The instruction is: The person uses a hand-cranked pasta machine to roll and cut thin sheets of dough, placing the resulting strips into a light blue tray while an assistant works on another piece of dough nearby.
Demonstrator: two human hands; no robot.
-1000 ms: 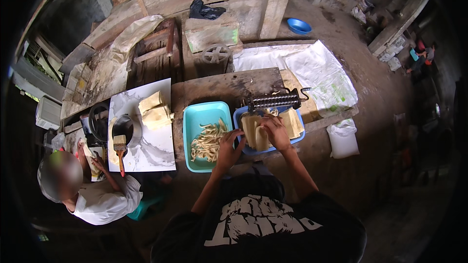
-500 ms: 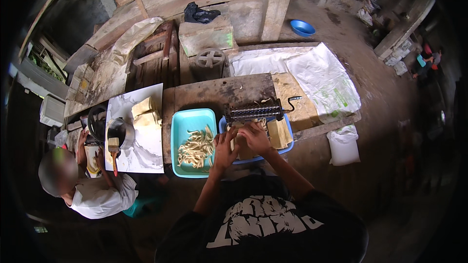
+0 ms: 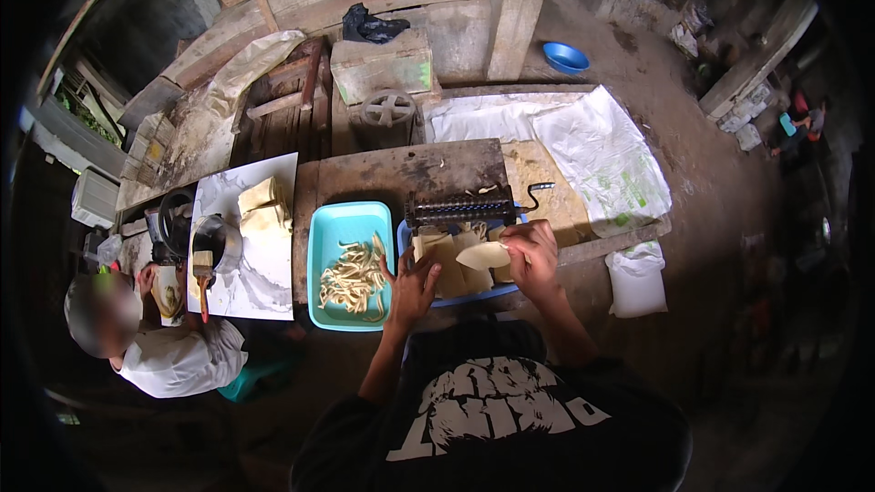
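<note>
My right hand (image 3: 533, 260) holds a thin pale dough sheet (image 3: 483, 256) just in front of a dark hand-crank cutter (image 3: 460, 210) on the wooden table (image 3: 401, 173). My left hand (image 3: 412, 288) rests with fingers spread on the stack of dough sheets (image 3: 447, 264) in a blue tray (image 3: 456, 299) under the cutter. To the left stands a turquoise tray (image 3: 321, 246) with cut dough strips (image 3: 354, 275).
A seated person in a white shirt (image 3: 173, 355) works at the left by a dark pot (image 3: 214, 241) and folded dough (image 3: 264, 210) on a white sheet (image 3: 264, 287). White plastic sheeting (image 3: 602, 155), a white sack (image 3: 636, 282), a blue bowl (image 3: 565, 57) and a box (image 3: 383, 64) lie beyond.
My right hand has lifted one dough sheet off the stack toward the cutter. My left hand has moved down onto the stack. The view has shifted slightly.
</note>
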